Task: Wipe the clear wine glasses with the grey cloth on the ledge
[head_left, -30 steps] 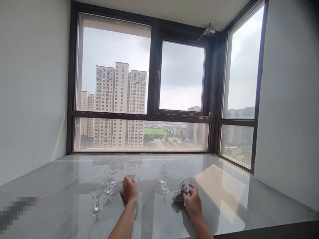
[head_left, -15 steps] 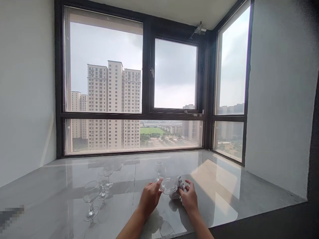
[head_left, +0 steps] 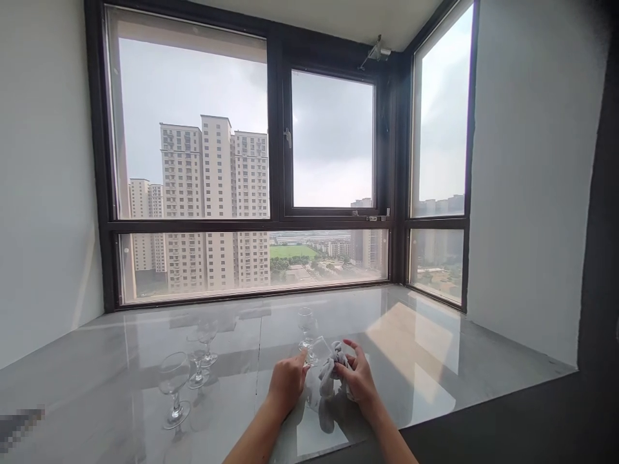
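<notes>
My left hand [head_left: 286, 385] is closed round a clear stemmed glass [head_left: 316, 368], held tilted above the grey marble sill [head_left: 425, 361]. My right hand [head_left: 356, 379] grips a crumpled grey cloth [head_left: 329, 372] and presses it against the bowl of that glass. A further stemmed glass [head_left: 306, 325] stands upright on the sill just behind my hands. To the left stand three more stemmed glasses: the nearest [head_left: 173, 389], the middle one [head_left: 197, 361] and the farthest [head_left: 207, 338].
The sill runs along a dark-framed corner window [head_left: 276, 193] that looks out on tower blocks. White walls close in at the left [head_left: 43, 193] and the right [head_left: 527, 180]. A dark front edge [head_left: 507, 419] bounds the sill at the lower right.
My left hand carried a glass from the left group across to the cloth. My right hand lifted the cloth off the sill and now works it against the glass. The view shifted right.
</notes>
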`<state>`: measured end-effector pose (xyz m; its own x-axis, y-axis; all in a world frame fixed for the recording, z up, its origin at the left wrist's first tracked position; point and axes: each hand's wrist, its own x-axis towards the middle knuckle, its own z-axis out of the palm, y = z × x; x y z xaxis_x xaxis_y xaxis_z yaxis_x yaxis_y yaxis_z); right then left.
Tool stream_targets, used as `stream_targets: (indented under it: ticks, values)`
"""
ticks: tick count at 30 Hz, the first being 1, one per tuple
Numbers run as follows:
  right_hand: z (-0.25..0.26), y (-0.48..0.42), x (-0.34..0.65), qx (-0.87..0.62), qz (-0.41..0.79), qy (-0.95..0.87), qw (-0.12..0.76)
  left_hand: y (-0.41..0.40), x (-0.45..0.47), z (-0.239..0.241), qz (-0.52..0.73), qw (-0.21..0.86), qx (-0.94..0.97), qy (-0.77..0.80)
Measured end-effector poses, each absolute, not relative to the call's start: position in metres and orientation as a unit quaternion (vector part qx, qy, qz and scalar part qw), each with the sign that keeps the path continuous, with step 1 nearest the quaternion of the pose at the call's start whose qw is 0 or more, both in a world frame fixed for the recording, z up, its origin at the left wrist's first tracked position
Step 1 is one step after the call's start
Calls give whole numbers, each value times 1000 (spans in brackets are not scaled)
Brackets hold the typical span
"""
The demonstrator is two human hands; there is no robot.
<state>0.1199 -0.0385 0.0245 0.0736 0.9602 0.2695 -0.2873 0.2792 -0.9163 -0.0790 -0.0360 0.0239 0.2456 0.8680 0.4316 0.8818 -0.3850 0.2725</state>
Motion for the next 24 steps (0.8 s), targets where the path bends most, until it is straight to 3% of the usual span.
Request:
stream_targets:
  ticks: [15,24]
  values:
    - [24,-37,133,-417,427,-411,689,-46,-78,27,-238,10,-826,-511]
    - [17,-28,136,-523,336,-400,673,-48,-80,29,-337,-51,-828,-444]
